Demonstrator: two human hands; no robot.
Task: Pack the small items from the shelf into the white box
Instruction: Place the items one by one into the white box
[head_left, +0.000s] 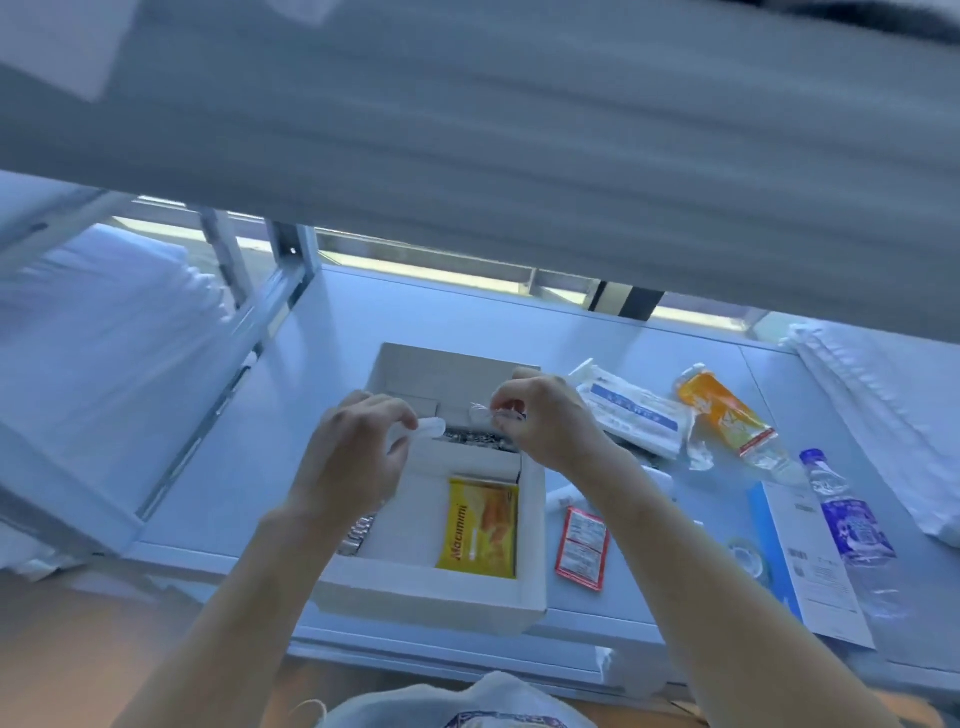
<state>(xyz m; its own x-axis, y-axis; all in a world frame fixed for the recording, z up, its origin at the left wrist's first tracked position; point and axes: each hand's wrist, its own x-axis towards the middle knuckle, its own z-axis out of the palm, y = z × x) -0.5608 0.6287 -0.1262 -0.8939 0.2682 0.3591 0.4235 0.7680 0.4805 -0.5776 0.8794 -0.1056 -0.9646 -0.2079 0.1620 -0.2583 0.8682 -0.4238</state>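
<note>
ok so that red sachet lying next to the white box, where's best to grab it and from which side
Probably by its long right edge, coming from above and the right. The red sachet lies flat on the shelf, so fingers must pinch an edge. Its left side sits close to the white box; the right has bare shelf before the white and blue card.

Single head view, wide-angle, looking forward and down from close above shelf surface (322, 332); upper shelf board (467, 130) blurred across frame top.
</note>
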